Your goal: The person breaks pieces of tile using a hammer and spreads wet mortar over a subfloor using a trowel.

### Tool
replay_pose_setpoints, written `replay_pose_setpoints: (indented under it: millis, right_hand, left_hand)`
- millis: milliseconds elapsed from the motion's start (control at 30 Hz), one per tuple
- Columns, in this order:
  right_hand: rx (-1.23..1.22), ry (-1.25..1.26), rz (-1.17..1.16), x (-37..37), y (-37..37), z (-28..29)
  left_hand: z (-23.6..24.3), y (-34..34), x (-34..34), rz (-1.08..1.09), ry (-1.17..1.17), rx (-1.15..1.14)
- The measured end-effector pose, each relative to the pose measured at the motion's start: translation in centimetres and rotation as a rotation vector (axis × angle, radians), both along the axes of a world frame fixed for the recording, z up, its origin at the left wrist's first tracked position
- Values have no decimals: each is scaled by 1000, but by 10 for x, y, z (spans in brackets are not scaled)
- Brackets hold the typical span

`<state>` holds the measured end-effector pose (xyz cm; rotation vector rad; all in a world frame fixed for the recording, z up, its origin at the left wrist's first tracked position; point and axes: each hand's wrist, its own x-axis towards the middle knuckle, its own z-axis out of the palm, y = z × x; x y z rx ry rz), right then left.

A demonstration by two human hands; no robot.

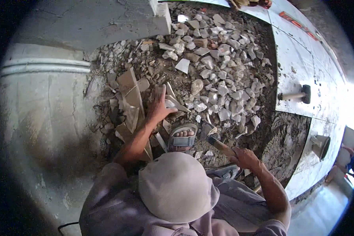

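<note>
My left hand (159, 106) grips a broken tile piece (178, 102) among the rubble, its thumb spread to the side. Larger beige tile shards (129, 94) lie just left of it. My right hand (240, 157) is closed on the wooden handle of a hammer (223, 147), whose dark head is low over small fragments right of my sandaled foot (183, 135). A heap of pale broken stone and tile (228, 78) spreads over the dirt beyond both hands.
White floor tiles (291, 51) run along the right, bearing a mallet (305, 94) and a bucket (320, 146). A grey plastered block (86, 23) stands at the upper left, with two pale pipes (45, 67) below it on concrete. Dark damp mortar (283, 137) borders the tiles.
</note>
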<state>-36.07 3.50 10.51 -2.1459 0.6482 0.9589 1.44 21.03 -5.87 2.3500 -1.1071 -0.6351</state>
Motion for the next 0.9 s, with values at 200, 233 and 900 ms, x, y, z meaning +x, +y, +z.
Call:
replay_pose_setpoints:
  millis: [200,233,900]
  right_hand:
    - [-34,18,-25,-4,3,6]
    - [-35,8,-34,-5,4,6]
    - [-10,35,-94,-3,10,10]
  left_hand:
    - [10,-25,-4,-93,64,180]
    - [8,-26,-9,-99,65,171]
    - [26,-36,-3,-176,286,-167]
